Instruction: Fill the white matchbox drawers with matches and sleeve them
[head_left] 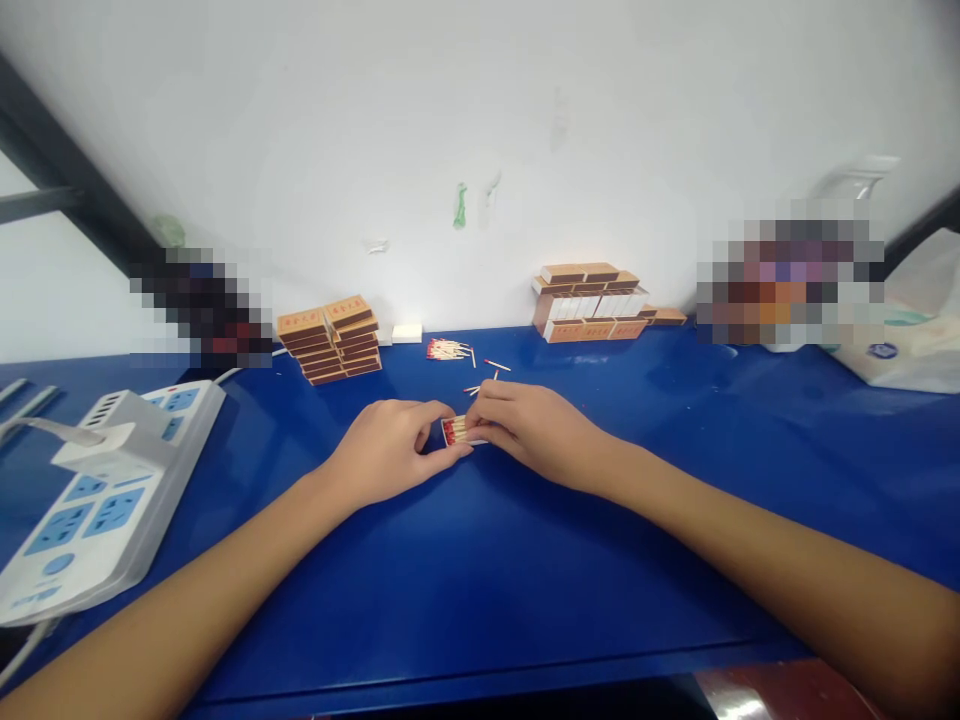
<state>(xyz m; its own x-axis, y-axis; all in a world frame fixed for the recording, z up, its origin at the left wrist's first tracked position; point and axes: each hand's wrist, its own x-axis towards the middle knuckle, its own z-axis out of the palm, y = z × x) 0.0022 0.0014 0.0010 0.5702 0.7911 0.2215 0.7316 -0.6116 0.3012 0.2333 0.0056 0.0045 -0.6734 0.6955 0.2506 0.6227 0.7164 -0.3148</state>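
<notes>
On the blue table, a small white matchbox tray (445, 433) holds red-tipped matches (459, 429). My left hand (390, 450) curls round the tray's left end, its thumb at the near side and its fingers at the far side. From the right, my right hand (536, 430) reaches over the tray with its fingers pinched together at the matches; its fingers cover the tray's right part. Just beyond the hands lie a few loose matches (497, 365), and a heap of matches (448, 349) is farther back.
A stack of matchboxes (330, 340) stands back left, beside a pale small block (407, 333). Another matchbox stack (592, 303) is against the wall at right. A power strip (112, 500) with a plugged-in adapter lies left; a tissue pack (900, 345) sits far right.
</notes>
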